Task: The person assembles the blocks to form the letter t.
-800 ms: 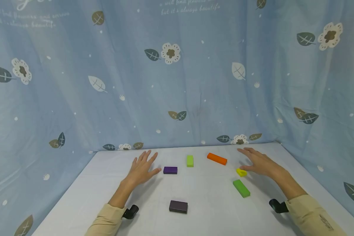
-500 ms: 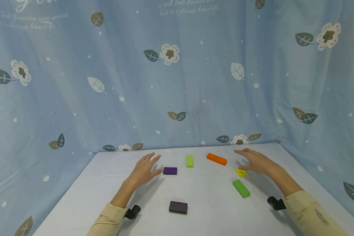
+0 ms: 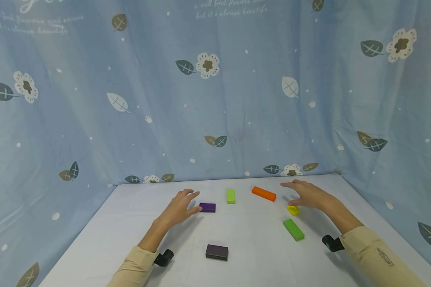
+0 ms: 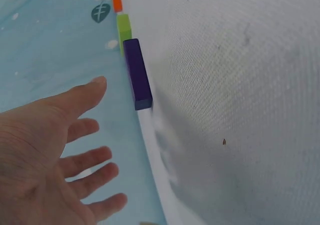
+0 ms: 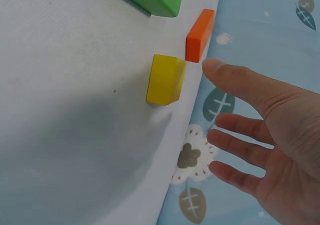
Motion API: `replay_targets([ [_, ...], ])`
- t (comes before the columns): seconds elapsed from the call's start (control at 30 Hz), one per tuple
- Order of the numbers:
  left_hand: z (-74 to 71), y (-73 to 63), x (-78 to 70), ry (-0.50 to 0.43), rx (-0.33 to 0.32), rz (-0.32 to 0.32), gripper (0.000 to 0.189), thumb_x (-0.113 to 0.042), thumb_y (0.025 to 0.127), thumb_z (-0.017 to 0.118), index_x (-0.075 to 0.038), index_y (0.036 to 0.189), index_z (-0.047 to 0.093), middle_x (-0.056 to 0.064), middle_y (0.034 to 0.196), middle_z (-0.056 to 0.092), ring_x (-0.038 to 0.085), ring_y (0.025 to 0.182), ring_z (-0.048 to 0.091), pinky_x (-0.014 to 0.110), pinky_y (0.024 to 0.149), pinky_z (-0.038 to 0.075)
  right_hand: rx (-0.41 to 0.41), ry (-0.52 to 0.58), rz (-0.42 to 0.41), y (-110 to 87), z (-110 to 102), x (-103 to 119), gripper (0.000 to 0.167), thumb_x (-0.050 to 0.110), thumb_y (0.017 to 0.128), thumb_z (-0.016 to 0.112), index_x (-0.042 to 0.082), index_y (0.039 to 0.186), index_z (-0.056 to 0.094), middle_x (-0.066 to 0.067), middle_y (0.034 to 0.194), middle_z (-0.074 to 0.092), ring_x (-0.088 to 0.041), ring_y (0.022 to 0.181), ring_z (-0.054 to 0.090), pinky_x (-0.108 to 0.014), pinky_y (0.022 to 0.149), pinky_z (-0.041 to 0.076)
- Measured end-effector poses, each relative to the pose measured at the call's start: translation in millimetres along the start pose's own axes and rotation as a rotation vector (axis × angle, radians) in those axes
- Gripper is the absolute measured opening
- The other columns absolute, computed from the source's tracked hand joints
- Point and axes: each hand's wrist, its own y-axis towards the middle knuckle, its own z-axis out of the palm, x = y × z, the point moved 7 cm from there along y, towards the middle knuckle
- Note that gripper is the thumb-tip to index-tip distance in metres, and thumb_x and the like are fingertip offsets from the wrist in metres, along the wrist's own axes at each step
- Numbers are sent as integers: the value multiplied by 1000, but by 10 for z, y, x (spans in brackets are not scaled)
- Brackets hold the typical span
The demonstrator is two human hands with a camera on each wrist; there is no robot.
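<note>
Head view: I see the left hand (image 3: 177,209) with its thumb overlapping the purple block (image 3: 209,207); left wrist view shows a gap between them. The right hand (image 3: 310,194) partly covers the yellow block (image 5: 164,80) with its thumb; right wrist view gives me smooth faces and a slanted corner. Grip, both hands: thumb well apart from loosely bent fingers, hold of nothing. The black block (image 3: 217,252), a flat oblong, shows in head view alone. Worktop (image 3: 255,243): white, fine-woven covering, blocks lying on it.
</note>
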Motion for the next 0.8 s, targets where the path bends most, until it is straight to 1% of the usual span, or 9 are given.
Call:
replay_targets([
  [0.13, 0, 6, -6, -7, -2, 17, 56, -29, 90, 72, -3, 137, 56, 23, 137, 54, 40, 127, 51, 58, 105, 40, 6, -3, -17, 38, -4, 36, 71, 28, 80, 81, 12, 142, 51, -27, 138, 54, -46, 120, 54, -62, 94, 47],
  [0.27, 13, 17, 7, -12, 7, 11, 55, -28, 89, 73, -4, 136, 57, 20, 134, 56, 37, 123, 53, 53, 104, 43, 22, -8, -29, 89, 20, 51, 71, 26, 79, 82, 13, 142, 52, -24, 139, 54, -45, 122, 54, -62, 95, 46],
  [0.37, 20, 27, 5, -15, 18, 9, 55, -28, 89, 73, -4, 136, 58, 18, 133, 57, 35, 122, 54, 51, 105, 43, 37, -8, -26, 123, 31, 54, 70, 25, 80, 82, 14, 142, 52, -24, 140, 54, -44, 122, 54, -62, 96, 46],
  [0.47, 17, 42, -16, -27, 14, 27, 53, -24, 88, 73, -4, 135, 59, 18, 131, 58, 34, 121, 54, 51, 103, 44, 41, -1, -39, 158, 18, 81, 68, 22, 80, 81, 13, 141, 53, -24, 137, 56, -42, 117, 57, -60, 95, 48],
  [0.6, 30, 64, -44, -67, 21, 52, 49, -20, 89, 72, -3, 133, 60, 19, 128, 59, 35, 118, 54, 52, 101, 44, 51, 50, -53, 224, 7, 119, 65, 19, 81, 81, 13, 140, 54, -21, 132, 59, -37, 112, 60, -54, 93, 51],
  [0.73, 70, 89, -63, -98, 39, 64, 44, -18, 90, 71, -3, 131, 62, 18, 126, 60, 35, 118, 54, 54, 101, 43, 77, 125, -71, 303, 49, 133, 63, 16, 82, 79, 11, 140, 54, -18, 128, 62, -36, 112, 61, -49, 92, 53],
  [0.8, 98, 101, -66, -101, 43, 72, 42, -18, 90, 71, -4, 129, 64, 16, 125, 61, 35, 117, 55, 54, 100, 43, 88, 140, -84, 337, 82, 136, 61, 16, 83, 79, 10, 139, 54, -18, 127, 63, -36, 113, 61, -48, 92, 53],
])
